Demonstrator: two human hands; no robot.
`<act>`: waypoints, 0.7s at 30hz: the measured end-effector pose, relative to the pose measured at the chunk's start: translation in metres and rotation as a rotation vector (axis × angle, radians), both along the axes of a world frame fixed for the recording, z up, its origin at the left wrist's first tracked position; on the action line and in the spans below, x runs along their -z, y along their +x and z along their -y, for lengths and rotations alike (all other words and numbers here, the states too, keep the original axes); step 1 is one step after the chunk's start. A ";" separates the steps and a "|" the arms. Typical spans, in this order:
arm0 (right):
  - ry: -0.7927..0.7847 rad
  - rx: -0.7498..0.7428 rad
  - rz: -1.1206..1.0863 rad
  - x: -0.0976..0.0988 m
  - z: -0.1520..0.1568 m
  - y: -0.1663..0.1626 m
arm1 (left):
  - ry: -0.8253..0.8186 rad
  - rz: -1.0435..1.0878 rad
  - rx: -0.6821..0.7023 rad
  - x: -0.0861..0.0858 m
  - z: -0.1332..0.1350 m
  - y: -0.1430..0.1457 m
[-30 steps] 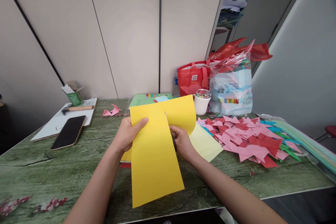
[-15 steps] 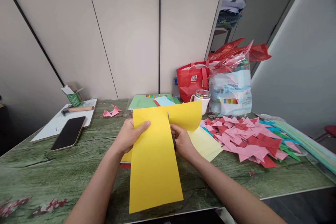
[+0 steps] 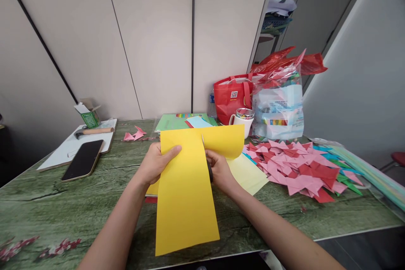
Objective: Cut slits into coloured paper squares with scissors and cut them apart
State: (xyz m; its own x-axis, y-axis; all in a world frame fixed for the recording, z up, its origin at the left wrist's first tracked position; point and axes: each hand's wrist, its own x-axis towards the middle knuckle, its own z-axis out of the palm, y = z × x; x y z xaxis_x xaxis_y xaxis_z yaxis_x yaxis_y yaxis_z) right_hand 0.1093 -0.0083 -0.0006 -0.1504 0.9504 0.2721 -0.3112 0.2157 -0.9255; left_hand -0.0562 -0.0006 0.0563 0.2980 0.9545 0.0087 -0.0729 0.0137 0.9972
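Gripping the large yellow paper sheet (image 3: 186, 194) above the tabletop's near edge, my left hand (image 3: 158, 162) pinched its upper left side while my right hand (image 3: 218, 171) closed on black-handled scissors (image 3: 209, 168) mid-sheet; beyond, pink and red folded paper triangles (image 3: 294, 164) lay heaped toward the right edge.

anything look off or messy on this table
Mostly the folded paper triangles: pink and red ones lie in a loose heap on the right of the table. A hammer sits oddly among craft paper, far left. The yellow sheet is partly slit.
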 end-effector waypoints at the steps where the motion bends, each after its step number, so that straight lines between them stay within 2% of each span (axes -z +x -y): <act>1: -0.005 -0.002 -0.004 0.000 0.000 0.000 | -0.001 0.001 0.002 0.000 0.000 0.000; 10: -0.024 0.018 -0.010 0.002 -0.001 0.000 | 0.008 -0.004 0.014 0.000 -0.001 0.000; 17: -0.042 0.081 0.067 0.003 -0.001 0.000 | 0.002 -0.032 -0.003 0.000 0.000 0.000; 21: -0.034 0.044 0.023 0.003 -0.001 0.000 | 0.006 -0.028 0.008 0.000 0.000 0.000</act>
